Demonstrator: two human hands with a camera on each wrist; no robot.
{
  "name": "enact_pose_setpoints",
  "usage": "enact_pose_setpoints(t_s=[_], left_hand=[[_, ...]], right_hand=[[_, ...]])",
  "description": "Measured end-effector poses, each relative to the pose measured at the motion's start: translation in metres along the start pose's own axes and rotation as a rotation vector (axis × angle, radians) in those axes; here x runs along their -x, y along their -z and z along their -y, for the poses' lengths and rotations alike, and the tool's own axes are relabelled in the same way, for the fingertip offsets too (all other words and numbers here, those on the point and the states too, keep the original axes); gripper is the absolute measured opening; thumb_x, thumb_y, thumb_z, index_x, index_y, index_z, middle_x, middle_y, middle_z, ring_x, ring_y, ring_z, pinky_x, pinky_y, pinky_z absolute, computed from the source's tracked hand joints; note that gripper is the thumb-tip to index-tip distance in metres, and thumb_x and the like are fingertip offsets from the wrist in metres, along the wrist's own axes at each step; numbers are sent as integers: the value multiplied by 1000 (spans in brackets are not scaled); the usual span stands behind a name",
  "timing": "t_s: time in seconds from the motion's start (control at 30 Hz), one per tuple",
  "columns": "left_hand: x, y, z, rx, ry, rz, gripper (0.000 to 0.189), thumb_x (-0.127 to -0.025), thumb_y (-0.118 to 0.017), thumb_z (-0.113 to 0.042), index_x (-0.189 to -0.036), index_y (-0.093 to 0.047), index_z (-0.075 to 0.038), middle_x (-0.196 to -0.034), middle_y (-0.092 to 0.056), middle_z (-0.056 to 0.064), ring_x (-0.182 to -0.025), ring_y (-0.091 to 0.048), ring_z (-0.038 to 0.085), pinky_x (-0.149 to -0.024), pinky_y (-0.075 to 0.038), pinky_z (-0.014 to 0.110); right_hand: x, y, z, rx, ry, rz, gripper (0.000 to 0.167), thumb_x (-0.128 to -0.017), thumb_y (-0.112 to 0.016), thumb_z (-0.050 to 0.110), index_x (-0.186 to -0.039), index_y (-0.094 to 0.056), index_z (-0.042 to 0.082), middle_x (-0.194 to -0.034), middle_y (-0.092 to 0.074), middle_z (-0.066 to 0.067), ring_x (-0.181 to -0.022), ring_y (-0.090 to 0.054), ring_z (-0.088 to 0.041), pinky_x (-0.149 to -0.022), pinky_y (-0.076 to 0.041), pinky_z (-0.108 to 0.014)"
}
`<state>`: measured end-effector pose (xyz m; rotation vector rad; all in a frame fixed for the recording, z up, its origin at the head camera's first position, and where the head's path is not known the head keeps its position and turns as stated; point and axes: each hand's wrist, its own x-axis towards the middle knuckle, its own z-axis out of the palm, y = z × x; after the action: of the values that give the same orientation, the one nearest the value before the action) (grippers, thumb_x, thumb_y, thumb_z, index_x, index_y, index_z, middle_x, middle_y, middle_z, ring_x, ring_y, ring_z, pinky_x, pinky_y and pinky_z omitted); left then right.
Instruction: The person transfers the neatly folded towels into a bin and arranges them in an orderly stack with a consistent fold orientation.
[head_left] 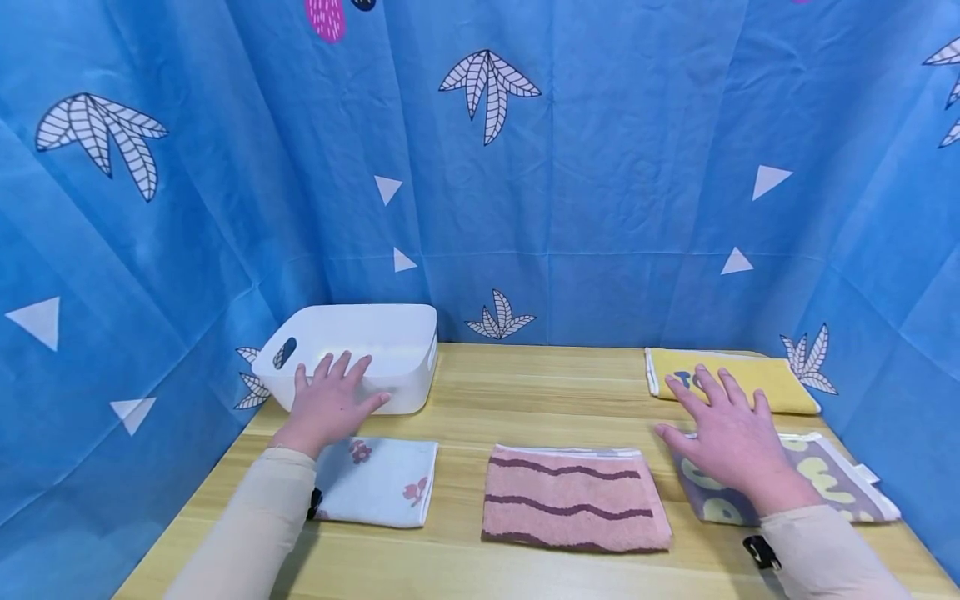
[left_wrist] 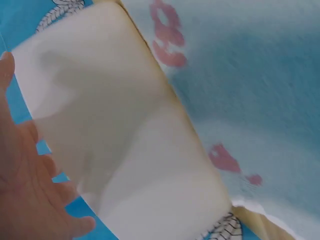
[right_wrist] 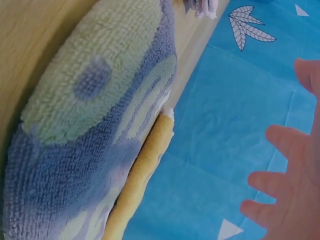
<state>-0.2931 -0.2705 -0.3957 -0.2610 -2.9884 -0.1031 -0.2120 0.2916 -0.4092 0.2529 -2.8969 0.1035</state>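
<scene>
My left hand (head_left: 330,408), fingers spread, hovers in front of a white plastic basket (head_left: 390,392) and overlaps it in the head view. Below that hand lies a folded light-blue towel (head_left: 390,492) with pink flowers. My right hand (head_left: 731,437) is also spread, over a folded purple-grey towel (head_left: 832,475) with a yellow-green pattern. Its fingertips overlap a folded yellow towel (head_left: 757,379) lying farther back. Between the hands is a folded pink towel (head_left: 573,508) with wavy maroon stripes. Neither hand holds anything.
The wooden table (head_left: 525,392) carries the basket at its back left and the towels around it. A blue patterned curtain (head_left: 600,167) hangs behind the table and along both sides, close to its edges.
</scene>
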Motion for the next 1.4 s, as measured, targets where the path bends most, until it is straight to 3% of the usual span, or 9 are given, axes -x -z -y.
enact_pose_setpoints(t_s=[0.4,0.57,0.7,0.87,1.07,1.4], left_hand=[[-1,-6,25,38,-3,-89,81,-97,-45,-70,-141,-53,-2,-142,-48,27,-138,-32,49,-109,2,75],[-4,-7,32,30,1,-51,73,-98,-48,-67,-129,-57,-2,-123,-60,22,-116,-49,44,-105,-15,74],[-8,-6,35,29,-2,-16,60,-99,-55,-56,-127,-58,-3,-116,-62,18,-109,-52,39,-101,-24,71],[-11,-4,36,49,-7,51,48,-100,-60,-45,-129,-57,-6,-118,-62,14,-108,-52,36,-99,-27,69],[-17,-2,37,71,-38,66,38,-104,-53,-47,-119,-59,-12,-106,-63,4,-104,-53,31,-96,-30,63],[-23,0,26,89,-64,117,40,-106,-46,-50,-121,-59,-15,-109,-63,3,-108,-51,30,-97,-29,60]], right_hand=[[0,-1,-3,6,-10,0,84,-94,-45,74,-157,-38,18,-160,-24,-28,-143,-17,-55,-101,-10,-81],[-1,-2,-3,-5,-14,9,83,-95,-44,73,-158,-37,18,-160,-23,-28,-143,-16,-56,-101,-9,-82],[-1,-2,-3,-20,-24,26,84,-96,-44,72,-158,-35,17,-161,-21,-28,-143,-14,-56,-102,-6,-81],[-2,-3,-4,-32,-30,46,85,-96,-42,73,-159,-33,17,-161,-20,-29,-143,-14,-57,-102,-4,-81],[-2,-3,-6,-32,-30,46,85,-95,-43,73,-158,-34,16,-160,-20,-30,-143,-14,-57,-102,-4,-81],[-3,-3,-1,-41,-8,43,84,-95,-45,73,-157,-38,17,-160,-22,-29,-143,-14,-57,-101,-5,-82]])
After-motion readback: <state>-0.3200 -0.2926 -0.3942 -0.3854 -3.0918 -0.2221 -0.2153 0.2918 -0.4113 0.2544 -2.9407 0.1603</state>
